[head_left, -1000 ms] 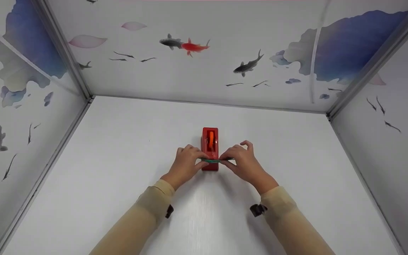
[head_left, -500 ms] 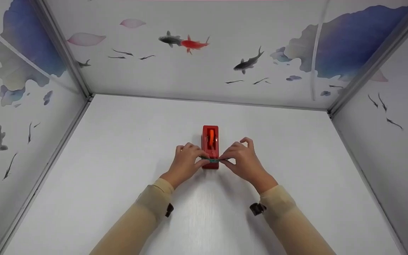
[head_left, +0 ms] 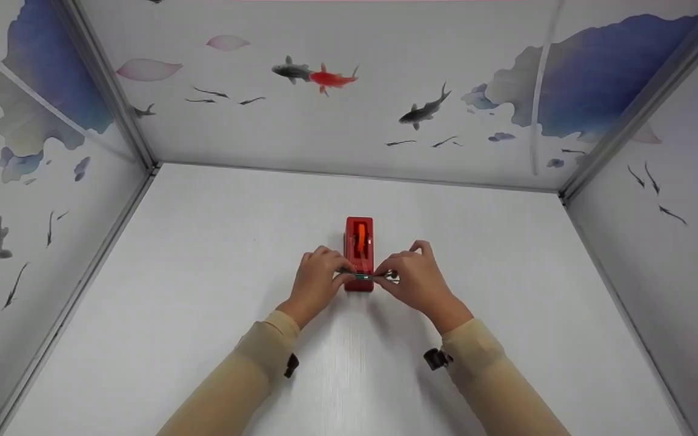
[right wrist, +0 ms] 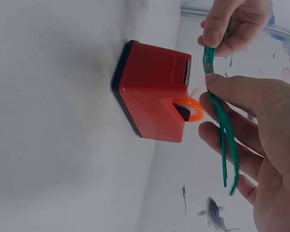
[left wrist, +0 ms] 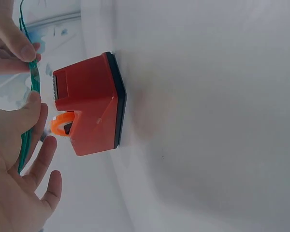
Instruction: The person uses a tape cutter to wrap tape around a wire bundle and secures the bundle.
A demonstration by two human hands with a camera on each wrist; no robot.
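Since the earlier head frame, the right hand (head_left: 418,277) has shifted slightly leftward. Both it and the left hand (head_left: 314,280) pinch green strands (right wrist: 227,125), perhaps taped between the fingertips, just below frame centre, near the red tape dispenser (right wrist: 152,89) on the tabletop (head_left: 216,260).

Thin green cords (right wrist: 224,121), bunched together, stretch crosswise above the near end of a red tape dispenser (left wrist: 89,106), standing upright, orange roll (head_left: 361,236) inside, well in from the table's (head_left: 203,272) far edge.
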